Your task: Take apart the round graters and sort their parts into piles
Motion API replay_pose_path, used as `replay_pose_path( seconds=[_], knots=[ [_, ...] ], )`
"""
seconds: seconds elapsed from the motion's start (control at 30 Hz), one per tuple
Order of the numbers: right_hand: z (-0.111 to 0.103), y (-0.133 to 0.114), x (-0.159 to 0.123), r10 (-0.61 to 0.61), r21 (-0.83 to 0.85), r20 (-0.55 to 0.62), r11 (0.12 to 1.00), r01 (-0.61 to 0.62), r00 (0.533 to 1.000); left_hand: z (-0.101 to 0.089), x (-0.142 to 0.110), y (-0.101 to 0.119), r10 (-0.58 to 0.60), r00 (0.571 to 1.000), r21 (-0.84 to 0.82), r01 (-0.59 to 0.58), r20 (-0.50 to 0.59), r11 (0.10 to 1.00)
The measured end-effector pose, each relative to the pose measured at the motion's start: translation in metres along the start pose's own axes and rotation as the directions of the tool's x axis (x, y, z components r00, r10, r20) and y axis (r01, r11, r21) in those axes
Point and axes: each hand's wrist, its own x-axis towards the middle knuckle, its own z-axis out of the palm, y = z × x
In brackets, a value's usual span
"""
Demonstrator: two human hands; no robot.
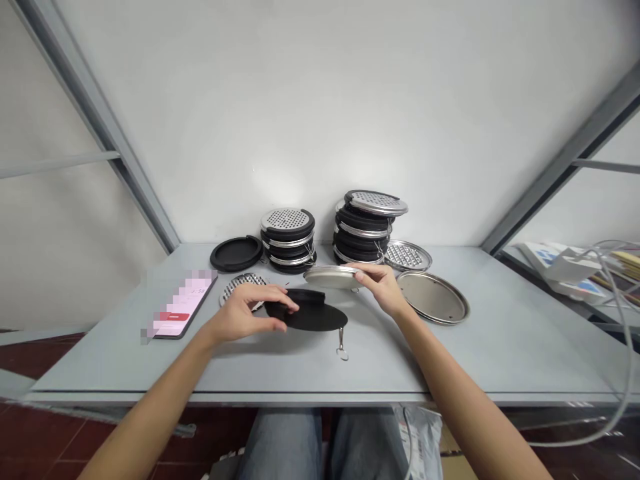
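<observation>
My left hand is curved round the left edge of a black round disc, fingers over it and thumb in front. The disc appears raised above the table, with a small metal clip and ring hanging from its right edge. My right hand pinches the right rim of a shallow silver round lid, held tilted just behind the black disc. Partly behind my left hand lies a perforated metal disc. Right of my right hand, a plain silver round plate lies on the table.
Two stacks, a left one and a taller right one, alternate black rings and perforated metal discs. A black round tray lies at back left, another perforated disc at right. A phone lies left; a white cable hangs right.
</observation>
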Motion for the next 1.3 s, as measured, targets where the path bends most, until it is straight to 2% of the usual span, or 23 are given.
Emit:
replay_pose_path(
  seconds=[0.1,0.2,0.3,0.4,0.53,0.6,0.7,0.83,1.03,1.3],
  knots=[
    [0.004,-0.004,-0.002,-0.070,-0.067,-0.012,0.995,0.069,0.997,-0.028,-0.007,0.020,-0.046,0.998,0.107,0.040,0.053,0.993],
    [0.011,-0.009,-0.006,-0.100,-0.175,-0.008,0.980,0.097,0.995,-0.064,-0.011,0.043,-0.101,0.987,0.291,0.062,0.122,0.955],
    [0.017,-0.013,-0.009,-0.153,-0.236,0.055,0.958,0.162,0.987,-0.104,-0.014,0.049,-0.134,0.990,0.573,0.081,0.050,0.816],
    [0.021,-0.013,-0.010,-0.224,-0.278,0.134,0.927,0.253,0.965,-0.142,-0.021,0.031,-0.147,0.989,0.720,0.118,-0.023,0.684],
    [0.026,-0.006,-0.009,-0.280,-0.324,0.253,0.877,0.354,0.926,-0.175,-0.032,-0.016,-0.213,0.957,0.764,0.285,-0.196,0.579],
    [0.028,-0.001,-0.009,-0.288,-0.344,0.290,0.858,0.381,0.913,-0.180,-0.036,-0.040,-0.223,0.935,0.744,0.356,-0.277,0.566],
    [0.030,0.003,-0.009,-0.291,-0.364,0.315,0.842,0.398,0.903,-0.177,-0.036,-0.070,-0.277,0.895,0.709,0.445,-0.349,0.547],
    [0.031,0.006,-0.009,-0.285,-0.372,0.334,0.836,0.404,0.898,-0.169,-0.032,-0.095,-0.320,0.896,0.707,0.441,-0.309,0.552],
    [0.030,0.006,-0.007,-0.280,-0.367,0.364,0.833,0.414,0.888,-0.170,-0.036,-0.114,-0.411,0.891,0.716,0.415,-0.194,0.561],
    [0.030,0.005,-0.007,-0.281,-0.365,0.380,0.830,0.422,0.881,-0.175,-0.048,-0.129,-0.438,0.871,0.748,0.440,-0.222,0.497]
  ],
)
